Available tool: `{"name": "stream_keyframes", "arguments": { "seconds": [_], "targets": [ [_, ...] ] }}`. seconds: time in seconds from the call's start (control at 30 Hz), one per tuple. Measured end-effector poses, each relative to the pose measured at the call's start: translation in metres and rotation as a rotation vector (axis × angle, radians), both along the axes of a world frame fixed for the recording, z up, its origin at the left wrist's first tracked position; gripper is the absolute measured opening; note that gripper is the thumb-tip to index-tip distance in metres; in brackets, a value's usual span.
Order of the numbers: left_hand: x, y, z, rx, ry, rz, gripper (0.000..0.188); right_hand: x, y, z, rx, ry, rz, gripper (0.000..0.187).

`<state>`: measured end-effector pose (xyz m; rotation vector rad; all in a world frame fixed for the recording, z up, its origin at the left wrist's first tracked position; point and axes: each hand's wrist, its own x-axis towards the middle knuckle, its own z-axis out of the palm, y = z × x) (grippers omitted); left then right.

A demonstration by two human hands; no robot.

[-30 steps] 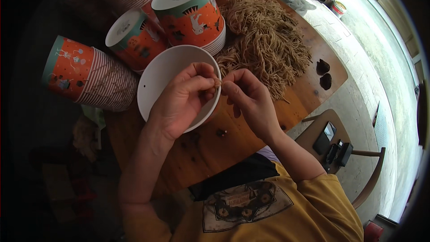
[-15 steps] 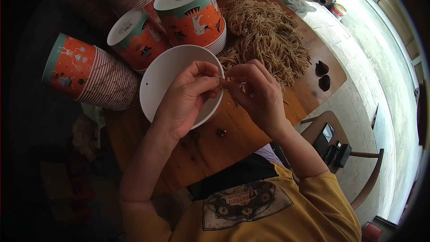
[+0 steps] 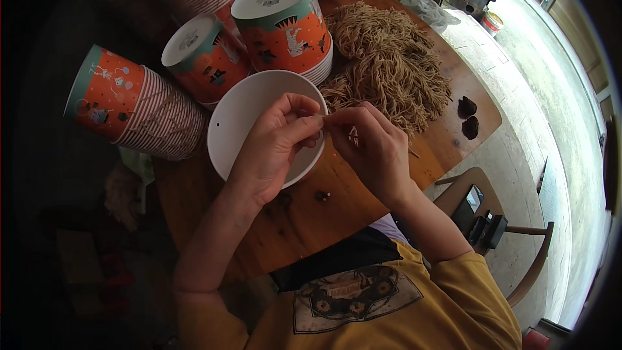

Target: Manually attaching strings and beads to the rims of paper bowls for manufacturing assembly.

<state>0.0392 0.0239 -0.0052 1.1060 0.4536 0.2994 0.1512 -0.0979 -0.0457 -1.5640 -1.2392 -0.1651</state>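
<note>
Both of my hands meet fingertip to fingertip at the right side of a white paper bucket, whose open mouth faces up and whose wall has a small dark hole. My left hand is pinched at the bucket's right rim, over its mouth. Facing it, my right hand is pinched as well, with its fingers curled. A bit of tan cord seems to lie between the fingertips, mostly hidden by them. Behind the right hand a tangled pile of tan cords spreads over the wooden table.
Upturned orange and green paper buckets stand in stacks behind, and another stack leans at the left. Two dark lumps lie near the table's right edge. A chair at the right bears a phone.
The hands stay together, their fingertips drawn closer, and the tan bit between them shows less. The whole view has shifted slightly.
</note>
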Motion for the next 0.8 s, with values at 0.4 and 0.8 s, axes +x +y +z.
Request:
{"name": "stream_keyframes", "arguments": {
  "seconds": [0.4, 0.8],
  "targets": [
    [-0.002, -0.011, 0.007, 0.289, 0.101, -0.014, 0.022, -0.004, 0.003, -0.001, -0.047, 0.424, 0.041, 0.007],
    [-0.01, -0.013, 0.001, 0.879, 0.226, 0.008, 0.011, -0.007, 0.009, -0.013, 0.021, 0.633, 0.124, 0.008]
  ]
}}
